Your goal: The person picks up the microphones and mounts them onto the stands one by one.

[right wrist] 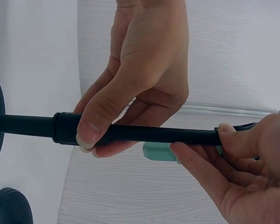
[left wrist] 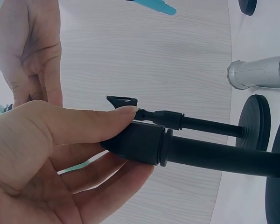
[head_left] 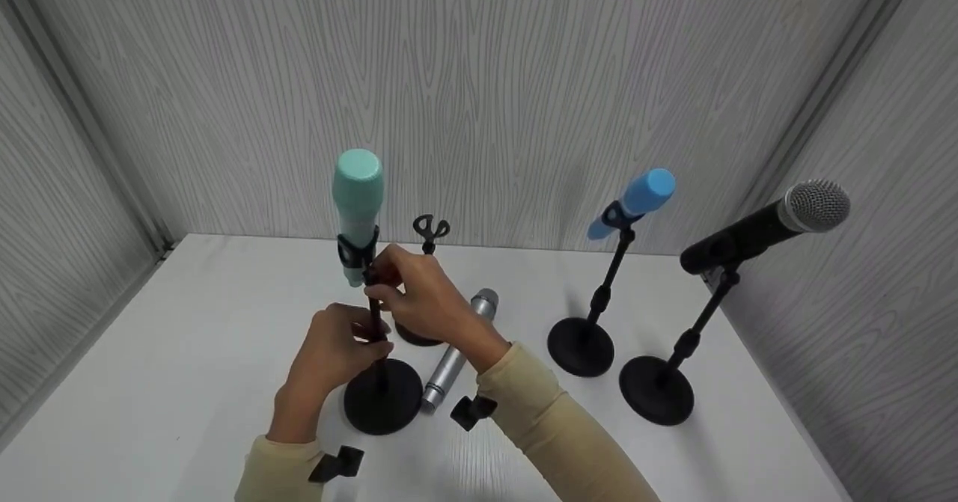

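A black desk microphone stand (head_left: 382,405) stands on the white table, with a teal microphone (head_left: 358,191) tilted in its clip. My left hand (head_left: 329,349) grips the stand's pole low down; in the left wrist view, thumb and fingers close around the thick collar (left wrist: 142,144). Higher up, just beneath the clip, my right hand (head_left: 423,292) pinches the thinner upper pole. The right wrist view shows that thumb and fingers at the pole's top end, with part of the teal microphone visible behind the pole (right wrist: 163,134).
Behind the hands is another stand with a bare clip (head_left: 431,227). A silver microphone (head_left: 447,371) lies beside the gripped stand's base. To the right, two stands carry a blue microphone (head_left: 650,190) and a black one with a silver grille (head_left: 816,206). Grey panels (head_left: 479,98) enclose the table.
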`<state>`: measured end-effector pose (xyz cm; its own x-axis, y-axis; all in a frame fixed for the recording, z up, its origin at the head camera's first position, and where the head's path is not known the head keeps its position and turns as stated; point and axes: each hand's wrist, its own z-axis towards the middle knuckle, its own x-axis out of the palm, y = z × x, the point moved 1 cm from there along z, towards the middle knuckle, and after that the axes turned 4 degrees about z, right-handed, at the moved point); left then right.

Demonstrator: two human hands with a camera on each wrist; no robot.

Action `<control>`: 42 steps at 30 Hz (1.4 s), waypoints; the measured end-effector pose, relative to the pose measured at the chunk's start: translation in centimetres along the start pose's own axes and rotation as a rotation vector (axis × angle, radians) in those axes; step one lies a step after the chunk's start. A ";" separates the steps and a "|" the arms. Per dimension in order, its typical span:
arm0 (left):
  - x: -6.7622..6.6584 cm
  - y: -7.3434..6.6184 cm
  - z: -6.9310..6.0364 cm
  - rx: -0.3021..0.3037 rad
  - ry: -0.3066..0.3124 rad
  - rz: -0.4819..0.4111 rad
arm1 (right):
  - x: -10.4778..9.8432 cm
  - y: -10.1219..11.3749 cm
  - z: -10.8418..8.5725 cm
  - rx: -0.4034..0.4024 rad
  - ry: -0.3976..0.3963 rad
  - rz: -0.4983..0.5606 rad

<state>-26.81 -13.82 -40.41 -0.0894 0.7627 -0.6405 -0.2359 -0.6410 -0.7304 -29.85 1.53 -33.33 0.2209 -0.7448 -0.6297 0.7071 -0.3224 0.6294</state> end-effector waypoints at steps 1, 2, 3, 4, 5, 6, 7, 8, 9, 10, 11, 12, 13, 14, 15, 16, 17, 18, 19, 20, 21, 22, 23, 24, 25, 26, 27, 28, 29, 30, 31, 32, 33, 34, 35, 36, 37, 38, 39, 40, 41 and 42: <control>0.0 0.0 0.0 0.001 0.000 -0.001 | 0.0 0.0 0.0 0.002 0.001 0.000; 0.0 0.0 0.0 -0.008 0.000 -0.005 | 0.0 0.0 0.0 0.003 0.002 -0.003; 0.0 0.0 0.0 -0.006 0.001 -0.005 | 0.1 0.0 0.0 0.006 0.003 -0.003; 0.0 0.0 0.0 -0.007 0.002 -0.006 | 0.1 0.0 0.0 0.007 0.004 -0.003; 0.0 0.0 -0.1 -0.007 0.003 -0.008 | 0.1 0.0 0.0 0.008 0.005 -0.004; 0.1 0.0 -0.1 -0.006 0.004 -0.010 | 0.1 0.0 0.0 0.010 0.006 -0.004; 0.1 0.0 -0.1 -0.004 0.007 -0.013 | 0.1 0.0 0.0 0.010 0.006 -0.004; 0.1 0.1 -0.1 -0.002 0.010 -0.017 | 0.1 0.0 0.0 0.010 0.005 -0.005; 0.1 0.1 -0.1 0.001 0.015 -0.018 | 0.2 0.0 0.0 0.010 0.005 -0.005; 0.1 0.2 -0.1 0.009 0.018 -0.017 | 0.1 0.0 0.0 0.009 0.005 -0.006; 0.1 0.4 0.0 0.016 0.022 -0.018 | 0.1 0.0 0.0 0.011 0.005 -0.007; 0.1 0.5 0.0 0.018 0.027 -0.015 | 0.1 0.0 0.0 0.013 0.005 -0.009; 0.1 0.6 0.0 0.017 0.030 -0.012 | 0.1 0.1 -0.1 0.014 0.005 -0.011; 0.1 0.8 0.1 0.015 0.030 -0.007 | 0.1 0.1 -0.1 0.015 0.005 -0.014; 0.1 0.9 0.1 0.009 0.030 0.001 | 0.1 0.1 -0.1 0.017 0.005 -0.014; 0.1 0.9 0.1 0.002 0.027 0.011 | 0.1 0.1 -0.1 0.018 0.005 -0.012; 0.1 0.9 0.1 -0.010 0.024 0.021 | 0.1 0.1 -0.1 0.021 0.005 -0.011; 0.0 0.9 0.0 -0.022 0.020 0.034 | 0.1 0.1 -0.1 0.022 0.005 -0.008; 0.0 0.8 0.0 -0.031 0.014 0.043 | 0.1 0.1 -0.1 0.023 0.005 -0.007; -0.1 0.7 0.0 -0.037 0.007 0.054 | 0.1 0.1 -0.1 0.024 0.005 -0.007; -0.1 0.6 -0.1 -0.043 0.003 0.060 | 0.1 0.0 -0.1 0.025 0.006 -0.005; -0.2 0.5 -0.1 -0.046 -0.002 0.064 | 0.2 0.0 -0.1 0.026 0.007 -0.006; -0.2 0.5 -0.1 -0.050 -0.004 0.066 | 0.2 0.0 -0.1 0.027 0.007 -0.008; -0.2 0.5 -0.1 -0.051 -0.006 0.063 | 0.2 0.0 -0.1 0.026 0.007 -0.009; -0.2 0.4 -0.1 -0.049 -0.008 0.060 | 0.2 0.0 -0.1 0.025 0.007 -0.010; -0.2 0.4 -0.1 -0.046 -0.008 0.056 | 0.2 0.0 -0.1 0.024 0.008 -0.009; -0.2 0.4 -0.1 -0.043 -0.007 0.052 | 0.2 0.0 -0.1 0.023 0.007 -0.007; -0.2 0.4 -0.1 -0.039 -0.006 0.050 | 0.2 0.0 -0.1 0.022 0.006 -0.005; -0.2 0.4 -0.1 -0.033 -0.006 0.050 | 0.2 0.0 -0.1 0.020 0.006 -0.003; -0.2 0.4 -0.1 -0.025 -0.004 0.048 | 0.2 0.0 -0.1 0.019 0.005 -0.003; -0.2 0.4 -0.1 -0.018 -0.002 0.049 | 0.2 0.0 -0.1 0.017 0.004 -0.001; -0.2 0.3 -0.1 -0.009 0.001 0.051 | 0.2 0.0 -0.1 0.016 0.003 0.002; -0.2 0.3 0.0 0.000 0.006 0.050 | 0.2 -0.1 -0.1 0.015 0.001 0.002; -0.2 0.3 0.0 0.007 0.011 0.047 | 0.2 -0.1 -0.1 0.014 0.000 0.004; -0.2 0.3 0.0 0.013 0.014 0.042 | 0.2 -0.1 -0.1 0.013 -0.001 0.003; -0.2 0.4 0.0 0.016 0.017 0.034 | 0.2 -0.1 -0.1 0.013 -0.002 0.004; -0.2 0.4 0.0 0.017 0.021 0.027 | 0.1 -0.1 -0.1 0.013 -0.003 0.006; -0.2 0.4 0.0 0.020 0.023 0.019 | 0.1 -0.1 -0.1 0.011 -0.003 0.004; -0.1 0.4 0.0 0.021 0.026 0.013 | 0.1 -0.1 -0.1 0.008 -0.005 0.001; -0.1 0.5 0.0 0.020 0.027 0.008 | 0.1 -0.1 -0.1 0.007 -0.005 -0.001; -0.1 0.5 0.0 0.021 0.028 0.006 | 0.1 -0.1 -0.1 0.006 -0.005 -0.002; -0.1 0.5 0.0 0.022 0.030 0.005 | 0.1 -0.1 -0.1 0.005 -0.006 -0.003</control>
<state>-26.95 -14.24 -40.67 -0.0617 0.7563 -0.6513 -0.2572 -0.6425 -0.7218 -29.81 1.52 -33.48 0.2147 -0.7470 -0.6292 0.7046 -0.3277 0.6294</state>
